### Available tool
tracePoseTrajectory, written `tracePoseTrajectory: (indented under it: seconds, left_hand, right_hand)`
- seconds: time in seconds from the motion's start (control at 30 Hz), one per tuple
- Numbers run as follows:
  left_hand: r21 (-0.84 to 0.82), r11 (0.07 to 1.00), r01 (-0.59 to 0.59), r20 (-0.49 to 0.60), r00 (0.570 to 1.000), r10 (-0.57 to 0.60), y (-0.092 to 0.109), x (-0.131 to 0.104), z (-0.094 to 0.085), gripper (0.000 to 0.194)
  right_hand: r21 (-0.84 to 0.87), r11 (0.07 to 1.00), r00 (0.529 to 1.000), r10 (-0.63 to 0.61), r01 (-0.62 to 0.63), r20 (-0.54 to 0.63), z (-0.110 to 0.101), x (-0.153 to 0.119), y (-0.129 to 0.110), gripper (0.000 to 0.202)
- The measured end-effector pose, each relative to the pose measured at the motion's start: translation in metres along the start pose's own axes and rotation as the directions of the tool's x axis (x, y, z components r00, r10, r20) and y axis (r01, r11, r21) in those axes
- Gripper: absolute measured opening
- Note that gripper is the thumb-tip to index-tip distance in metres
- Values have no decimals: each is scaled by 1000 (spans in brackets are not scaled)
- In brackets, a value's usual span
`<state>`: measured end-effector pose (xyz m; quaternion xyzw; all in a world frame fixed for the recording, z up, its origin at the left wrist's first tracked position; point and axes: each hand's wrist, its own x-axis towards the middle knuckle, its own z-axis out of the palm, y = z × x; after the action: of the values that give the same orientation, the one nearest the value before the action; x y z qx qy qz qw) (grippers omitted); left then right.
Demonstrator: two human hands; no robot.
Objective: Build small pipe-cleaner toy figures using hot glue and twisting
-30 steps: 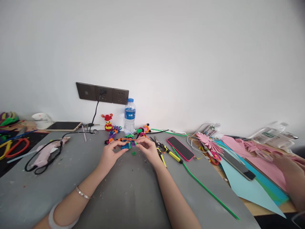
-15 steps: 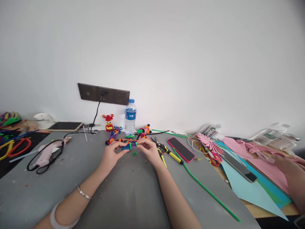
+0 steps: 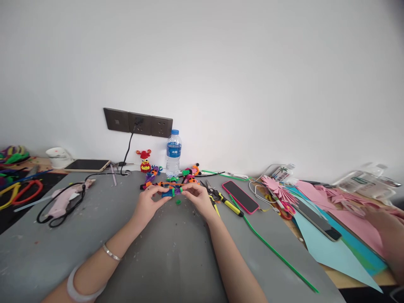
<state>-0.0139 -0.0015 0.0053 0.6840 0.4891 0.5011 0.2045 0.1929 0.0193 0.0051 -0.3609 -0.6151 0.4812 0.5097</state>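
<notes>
Between my fingertips lies a small figure of fuzzy pipe cleaners, blue, purple and green with an orange strand along its top. My left hand is closed, pinching its left end between thumb and fingers. The right end is pinched by my right hand. A small green coil lies on the grey table mat just below. Behind my hands stand more pipe-cleaner figures, among them a red and yellow one and a purple and orange one; my fingers partly hide some of them.
A water bottle stands against the wall. To the right lie pliers, a pink-cased phone and a long green pipe cleaner. A pink glue gun with its cord lies left. Another person's hand is over pink paper.
The view has shifted very slightly. Both my hands keep their pinch on the pipe-cleaner figure, almost in the same place.
</notes>
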Motion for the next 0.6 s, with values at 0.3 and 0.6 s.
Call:
tracePoseTrajectory:
  seconds: [0.3,0.6]
  left_hand:
    - [29,999,-28,-3,1000,28,-2,0,0,26]
    - [67,998,-14,17,1000,13,-4,-1,0,20]
  right_hand:
    - [4,1000,1000,26,-26,14,0,0,-5,19]
    - [39,998,998,52,-53,23,1,0,-3,16]
